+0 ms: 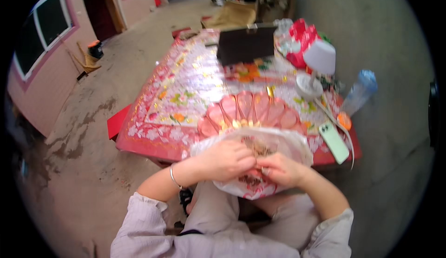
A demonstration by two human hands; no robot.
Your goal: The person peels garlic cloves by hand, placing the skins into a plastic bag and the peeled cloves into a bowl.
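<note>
Both my hands meet over an open white plastic bag (297,148) at the table's near edge, above my lap. Brown bits (258,148), too blurred to name, lie inside it. My left hand (228,159), with a silver bangle at the wrist, is closed with its fingers curled inward. Its fingertips touch those of my right hand (284,169), which is pinched together. Whatever sits between the fingertips is too small to make out. Just beyond the bag, a pink petal-shaped tray (253,104) holds several small pale pieces (237,124) near its middle.
A flowered cloth covers the table (153,137). On the right are a white lamp (319,58), a pale green phone (333,142) beside a white cable, and a clear bottle (360,93). Farther back stand a dark panel (246,45) and a red bag (302,39).
</note>
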